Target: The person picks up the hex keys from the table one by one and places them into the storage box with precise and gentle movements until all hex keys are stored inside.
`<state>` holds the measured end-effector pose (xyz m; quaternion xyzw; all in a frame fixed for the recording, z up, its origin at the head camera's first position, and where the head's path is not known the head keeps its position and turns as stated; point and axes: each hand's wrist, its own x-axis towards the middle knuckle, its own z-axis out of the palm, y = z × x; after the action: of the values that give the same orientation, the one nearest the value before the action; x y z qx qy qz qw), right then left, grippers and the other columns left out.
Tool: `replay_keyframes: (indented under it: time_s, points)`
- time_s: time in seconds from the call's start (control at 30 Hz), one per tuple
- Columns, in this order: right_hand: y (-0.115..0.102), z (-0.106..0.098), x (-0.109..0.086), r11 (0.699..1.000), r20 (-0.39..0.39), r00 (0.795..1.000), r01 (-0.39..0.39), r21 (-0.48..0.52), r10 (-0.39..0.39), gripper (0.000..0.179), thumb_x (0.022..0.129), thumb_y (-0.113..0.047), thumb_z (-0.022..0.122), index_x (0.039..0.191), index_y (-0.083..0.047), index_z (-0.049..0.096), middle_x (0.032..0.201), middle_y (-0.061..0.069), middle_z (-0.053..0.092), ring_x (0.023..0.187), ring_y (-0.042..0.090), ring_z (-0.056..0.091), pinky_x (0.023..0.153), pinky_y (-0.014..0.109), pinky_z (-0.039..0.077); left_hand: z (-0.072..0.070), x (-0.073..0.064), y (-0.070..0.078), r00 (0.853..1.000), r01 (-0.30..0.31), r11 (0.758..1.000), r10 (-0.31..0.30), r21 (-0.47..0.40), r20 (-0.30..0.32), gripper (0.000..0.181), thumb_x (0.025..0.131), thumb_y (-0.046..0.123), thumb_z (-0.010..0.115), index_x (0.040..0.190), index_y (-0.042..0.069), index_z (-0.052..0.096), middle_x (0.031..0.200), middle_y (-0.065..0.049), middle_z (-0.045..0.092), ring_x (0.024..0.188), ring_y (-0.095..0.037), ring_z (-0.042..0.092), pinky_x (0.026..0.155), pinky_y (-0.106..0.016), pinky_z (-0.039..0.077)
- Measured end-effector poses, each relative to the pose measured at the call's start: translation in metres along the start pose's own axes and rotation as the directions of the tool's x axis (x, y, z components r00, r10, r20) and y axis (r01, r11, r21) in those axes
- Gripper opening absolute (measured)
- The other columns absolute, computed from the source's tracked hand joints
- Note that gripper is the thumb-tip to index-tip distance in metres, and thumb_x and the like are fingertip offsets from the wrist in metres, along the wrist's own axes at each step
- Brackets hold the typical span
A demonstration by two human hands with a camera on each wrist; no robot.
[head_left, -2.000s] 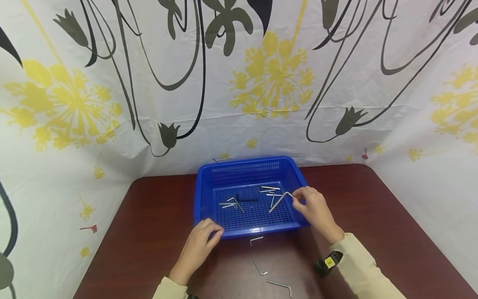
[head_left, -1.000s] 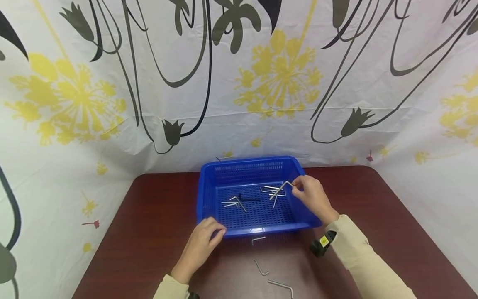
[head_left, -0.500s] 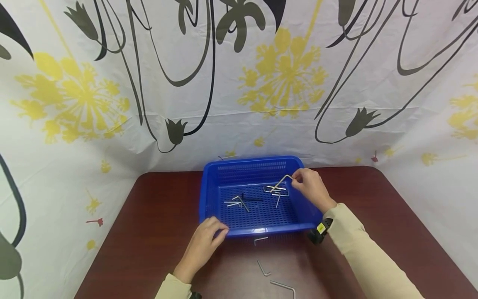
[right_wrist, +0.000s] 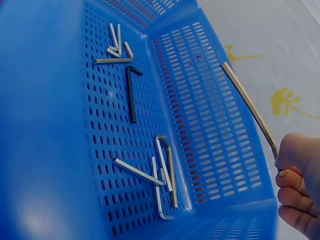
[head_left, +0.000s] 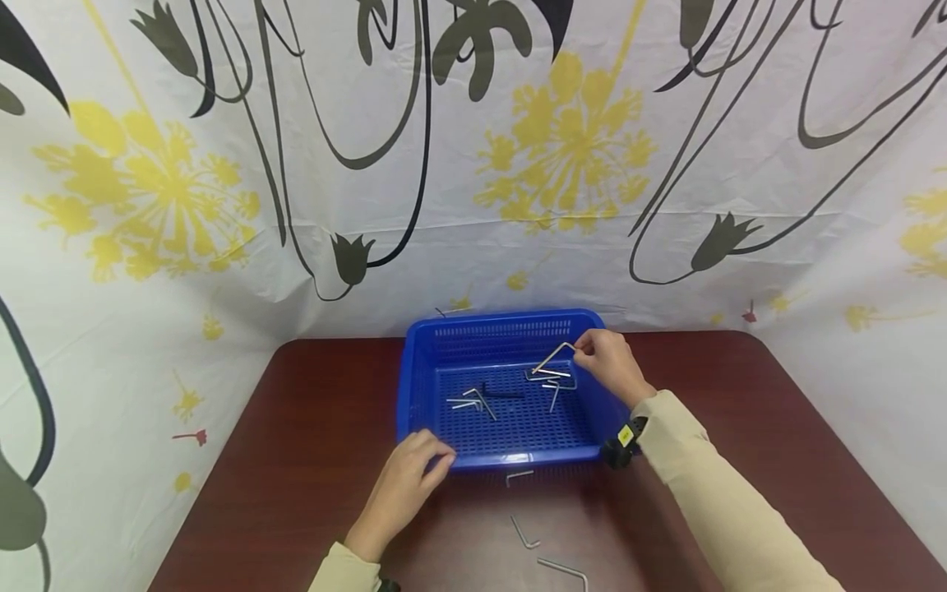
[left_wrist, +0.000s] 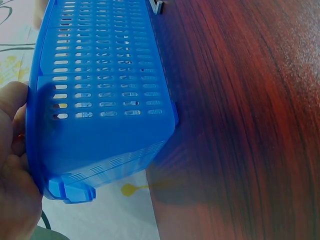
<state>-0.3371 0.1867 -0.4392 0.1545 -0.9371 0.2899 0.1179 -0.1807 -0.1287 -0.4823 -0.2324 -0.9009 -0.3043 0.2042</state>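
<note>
My right hand (head_left: 612, 363) pinches a brass-coloured hex key (head_left: 551, 358) by its short arm, near the back right of the blue basket (head_left: 518, 459). In the right wrist view the key's long arm (right_wrist: 250, 106) points up and away from the fingers, overlapping the basket's rim. Thumb and fingers of my left hand (head_left: 401, 487) hold the basket's rim at the near left corner; the left wrist view shows them at the rim (left_wrist: 34, 125). On the basket floor lie a black hex key (right_wrist: 131, 97), a silver and brass cluster (right_wrist: 162, 172) and another small cluster (right_wrist: 116, 49).
Three silver hex keys lie on the dark red table (head_left: 325, 427) in front of the basket: one close to its wall (head_left: 519, 475), one further forward (head_left: 524, 533) and one near the bottom edge (head_left: 564, 568). A patterned white cloth (head_left: 459, 238) hangs behind the table.
My right hand has moved toward the back of the basket with the brass-coloured hex key. My left hand stays on the rim. The head view has shifted slightly.
</note>
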Motion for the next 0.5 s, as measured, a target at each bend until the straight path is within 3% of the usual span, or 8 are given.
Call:
replay_keyframes:
  time_s: [0.5]
  points:
    - [0.011, 0.011, 0.010, 0.997, 0.051, 0.996, -0.074, 0.005, 0.074, 0.010, 0.076, -0.004, 0.063, 0.082, 0.003, 0.065, 0.076, 0.012, 0.065, 0.068, 0.023, 0.060, 0.063, 0.040, 0.051, 0.000, 0.000, 0.000, 1.000, -0.010, 1.000, 0.010, -0.009, 0.000, 0.007, 0.085, 0.018, 0.066, 0.081, 0.013, 0.068, 0.080, 0.012, 0.055, 0.077, -0.005, 0.051, 0.068, -0.023, 0.046]
